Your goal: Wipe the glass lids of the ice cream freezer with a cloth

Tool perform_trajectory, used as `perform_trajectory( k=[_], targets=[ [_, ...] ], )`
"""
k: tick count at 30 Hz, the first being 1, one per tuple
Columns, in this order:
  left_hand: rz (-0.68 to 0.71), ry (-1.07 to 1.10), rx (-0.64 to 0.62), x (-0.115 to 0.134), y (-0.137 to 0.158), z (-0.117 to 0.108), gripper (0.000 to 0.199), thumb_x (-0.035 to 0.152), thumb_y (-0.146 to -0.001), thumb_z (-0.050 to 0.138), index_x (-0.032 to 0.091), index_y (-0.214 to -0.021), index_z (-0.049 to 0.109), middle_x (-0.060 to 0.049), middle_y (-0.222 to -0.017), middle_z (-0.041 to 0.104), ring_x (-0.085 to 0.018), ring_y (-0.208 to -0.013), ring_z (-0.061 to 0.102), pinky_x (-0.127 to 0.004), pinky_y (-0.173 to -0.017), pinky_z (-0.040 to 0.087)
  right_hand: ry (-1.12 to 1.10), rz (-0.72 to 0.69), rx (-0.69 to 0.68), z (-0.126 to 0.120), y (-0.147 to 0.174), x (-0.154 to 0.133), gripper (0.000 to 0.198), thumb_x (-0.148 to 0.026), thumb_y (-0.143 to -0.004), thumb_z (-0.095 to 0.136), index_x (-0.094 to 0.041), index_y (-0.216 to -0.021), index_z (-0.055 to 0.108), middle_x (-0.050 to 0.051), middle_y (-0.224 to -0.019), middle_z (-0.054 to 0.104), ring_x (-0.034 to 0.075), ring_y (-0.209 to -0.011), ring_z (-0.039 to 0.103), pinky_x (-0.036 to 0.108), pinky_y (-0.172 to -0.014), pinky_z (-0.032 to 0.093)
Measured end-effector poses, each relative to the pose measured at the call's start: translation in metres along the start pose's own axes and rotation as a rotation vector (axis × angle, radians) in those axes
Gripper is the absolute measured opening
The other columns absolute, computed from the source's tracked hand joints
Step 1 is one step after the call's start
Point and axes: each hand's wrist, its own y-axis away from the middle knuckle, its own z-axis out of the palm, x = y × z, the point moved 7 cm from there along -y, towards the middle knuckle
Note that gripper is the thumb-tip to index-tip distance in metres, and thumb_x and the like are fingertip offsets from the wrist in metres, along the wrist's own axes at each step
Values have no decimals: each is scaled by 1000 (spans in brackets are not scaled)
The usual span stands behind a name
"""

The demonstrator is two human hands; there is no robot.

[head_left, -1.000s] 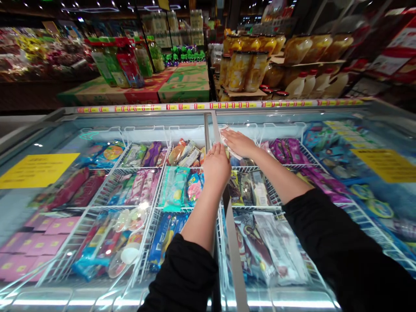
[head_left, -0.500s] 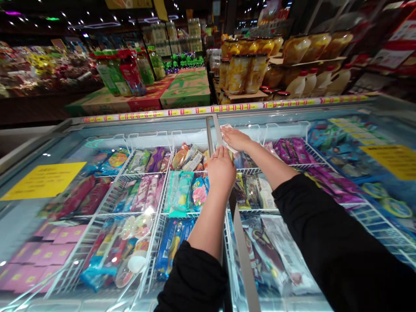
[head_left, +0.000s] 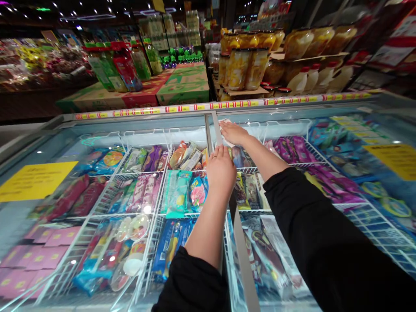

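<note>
My right hand point(head_left: 233, 132) lies with its fingers stretched over a white cloth point(head_left: 224, 121), pressing it to the glass just right of the lid's metal frame point(head_left: 218, 130). Parts of the cloth show past the fingertips and under the palm. Nearer to me, my left hand point(head_left: 221, 167) rests flat on the same frame, its fingers extended and nothing visible in them. A ring sits on one finger. Under the glass of the chest freezer, white wire baskets point(head_left: 138, 172) hold packaged ice creams, among them a turquoise packet point(head_left: 178, 190).
Yellow signs point(head_left: 38, 180) lie on the glass at both sides. A strip of price labels point(head_left: 182, 108) runs along the freezer's far edge. Beyond it stand bottles point(head_left: 125, 67) on cartons and stacked jars of fruit point(head_left: 242, 69).
My right hand has shifted slightly up and to the left along with the cloth. My left hand stays on the frame. The view has turned a little.
</note>
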Motion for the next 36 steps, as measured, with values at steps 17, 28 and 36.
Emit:
perform_trajectory(
  k=[17,28,36],
  targets=[
    [-13,44,13,-5,-2,-1,56,3,-98,46,8,-153,57,-14,-163,52,-22,-155,47,-38,-131,37,-30,28,-3,-6,-15,6,66,-35,-106,26,-15,-169,34,6,-178,27,29,-163,28,53,-133,21],
    [-37,55,-4,-4,-1,-2,58,3,-98,47,5,-155,54,-15,-164,51,-23,-155,46,-39,-131,37,-7,47,5,-5,-30,29,67,-34,-106,26,-8,-168,33,12,-177,28,30,-163,29,50,-132,26],
    [-42,55,5,-4,0,-1,60,3,-96,46,6,-155,54,-14,-163,52,-23,-155,47,-40,-131,38,-20,-49,11,2,-39,20,66,-39,-107,27,-16,-168,35,8,-177,29,30,-163,29,54,-133,23]
  ],
)
